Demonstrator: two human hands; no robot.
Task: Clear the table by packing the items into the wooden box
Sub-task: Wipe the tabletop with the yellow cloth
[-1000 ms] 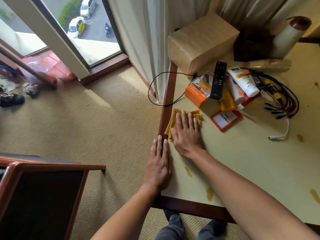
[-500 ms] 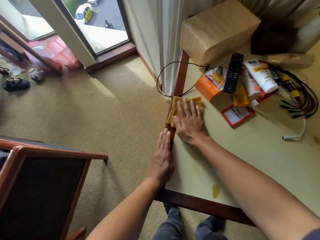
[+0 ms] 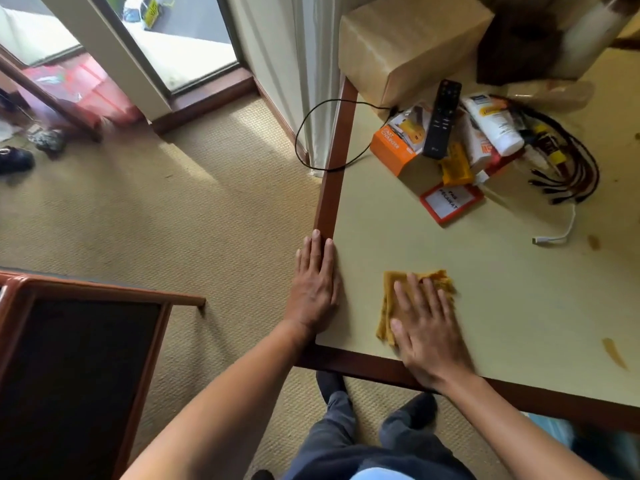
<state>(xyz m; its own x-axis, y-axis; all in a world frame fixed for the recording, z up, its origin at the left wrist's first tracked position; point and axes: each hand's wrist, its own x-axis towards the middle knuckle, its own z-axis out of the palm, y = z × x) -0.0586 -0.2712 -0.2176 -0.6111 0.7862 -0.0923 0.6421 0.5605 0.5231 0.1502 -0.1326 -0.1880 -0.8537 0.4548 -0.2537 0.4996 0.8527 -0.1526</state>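
Note:
My right hand (image 3: 427, 332) lies flat, fingers spread, pressing a yellow cloth (image 3: 389, 299) onto the cream table (image 3: 398, 233) near its front edge. My left hand (image 3: 313, 289) rests flat on the table's left wooden edge and holds nothing. At the back lies a heap of items: an orange box (image 3: 393, 147), a black remote (image 3: 443, 119), a white tube (image 3: 493, 124), a red-framed card (image 3: 450, 202) and a bundle of dark cables (image 3: 568, 161). A brown box (image 3: 412, 43) stands in the back corner.
A white cable end (image 3: 554, 237) lies right of the card. Brown stains (image 3: 613, 351) mark the table at right. A dark wooden chair (image 3: 69, 358) stands at lower left on the carpet. A curtain (image 3: 311, 64) hangs by the table's left edge.
My right hand has slid the yellow cloth from the table's left edge toward me and to the right. My left hand has stayed on the edge.

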